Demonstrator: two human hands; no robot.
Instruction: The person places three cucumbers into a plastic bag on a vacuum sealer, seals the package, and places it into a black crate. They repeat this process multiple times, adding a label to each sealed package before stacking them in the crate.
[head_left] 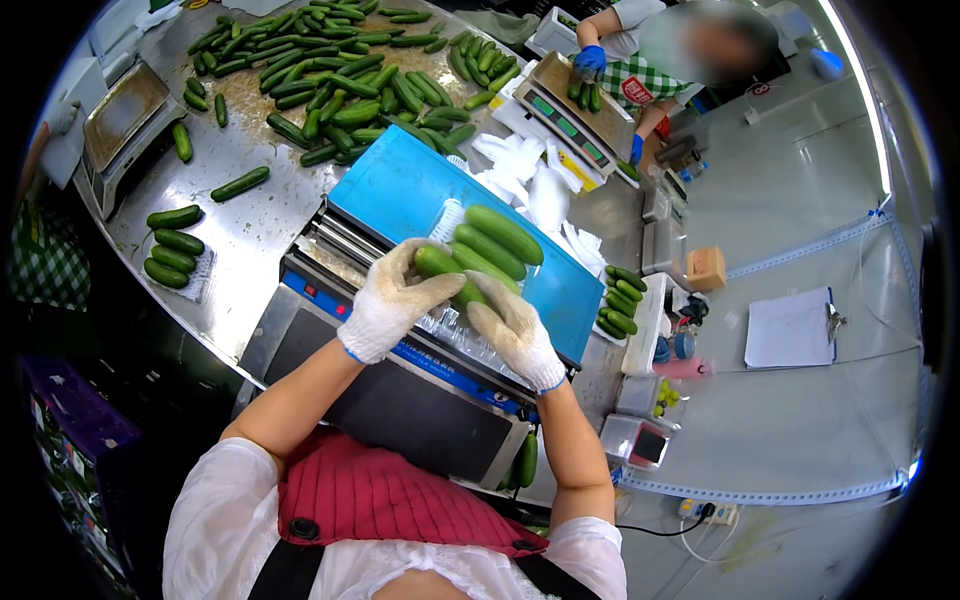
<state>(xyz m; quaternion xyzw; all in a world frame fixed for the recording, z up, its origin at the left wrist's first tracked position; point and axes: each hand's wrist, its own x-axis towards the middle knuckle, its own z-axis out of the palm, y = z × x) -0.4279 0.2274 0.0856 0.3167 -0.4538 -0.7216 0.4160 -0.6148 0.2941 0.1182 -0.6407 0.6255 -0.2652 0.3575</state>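
My left hand (388,300), in a white knit glove, curls round the near left end of a row of several cucumbers (490,248). My right hand (518,340), gloved too, presses the near right end of the same row. Part of a white tray (447,220) shows at the far left of the row; the rest of it is hidden. Clear plastic film (455,328) lies wrinkled beneath my hands. All this is over a film wrapping machine (330,325) with a blue top plate (375,187).
A large heap of loose cucumbers (345,85) covers the far metal table (235,290). At left, more cucumbers (172,258) sit near a scale (130,115). White trays (545,190) lie beyond the machine. A co-worker's blue-gloved hand (590,62) holds cucumbers over another scale (570,110).
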